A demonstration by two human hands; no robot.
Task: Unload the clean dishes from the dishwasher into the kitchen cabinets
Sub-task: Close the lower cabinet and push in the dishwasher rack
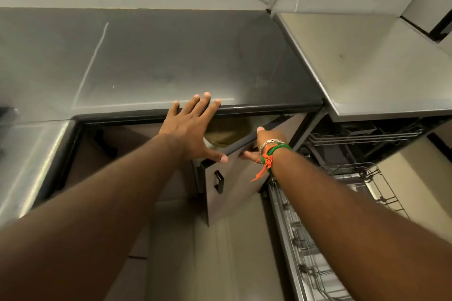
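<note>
Left hand (193,127) rests flat with fingers spread on the dark countertop edge (269,107) for balance, while the right hand (259,148) grips the grey cabinet door (234,178), apparently to swing it.

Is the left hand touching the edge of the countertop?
Touching. In the head view, the left hand lies open with its straight fingertips resting over the dark front edge of the countertop; no gap shows there.

Both arms reach forward; left hand (193,127) fingers spread straight, right hand (263,144) fingers curled.
</note>
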